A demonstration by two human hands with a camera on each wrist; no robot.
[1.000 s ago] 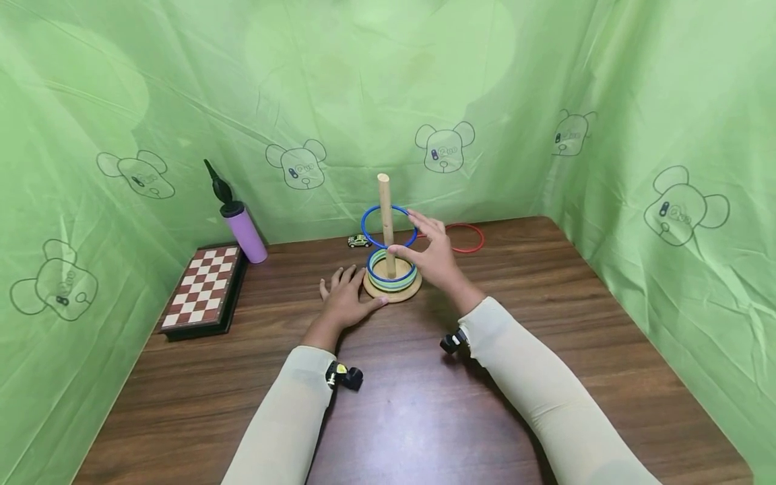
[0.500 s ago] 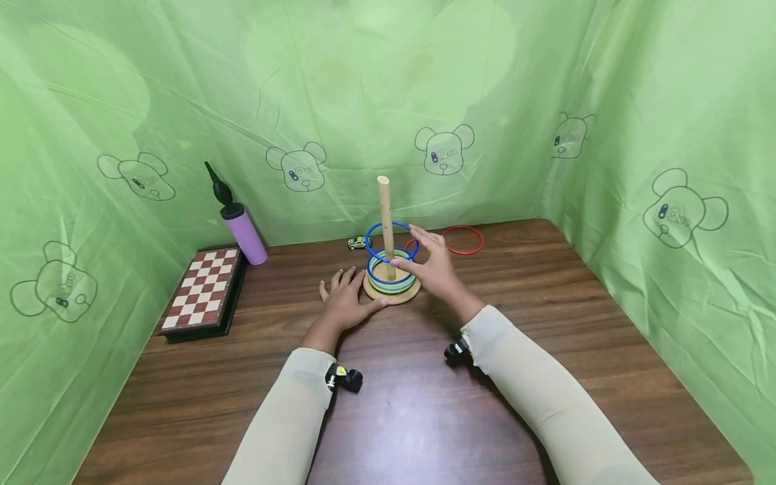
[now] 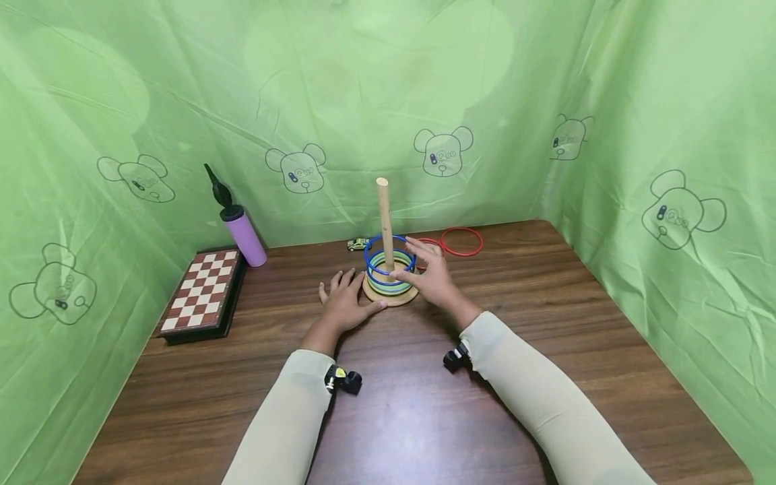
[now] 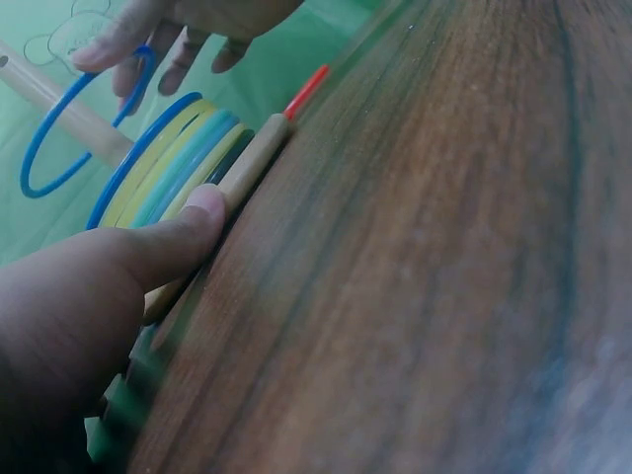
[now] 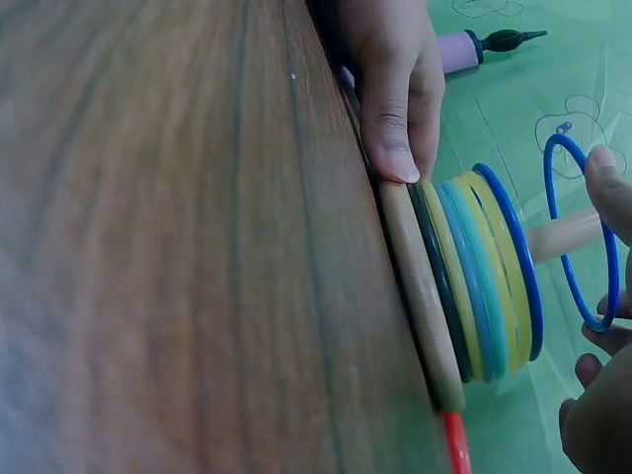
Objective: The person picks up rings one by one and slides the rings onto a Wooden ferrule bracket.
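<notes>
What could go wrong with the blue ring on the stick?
The blue ring hangs tilted around the wooden peg, pinched by the right hand; it might catch on the peg and not settle flat on the stacked rings. The left hand only touches the wooden base, so a bump could tip the stand.

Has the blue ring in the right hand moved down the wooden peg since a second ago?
Yes. The blue ring has dropped down the wooden peg, from about mid-height to just above the stacked rings.
</notes>
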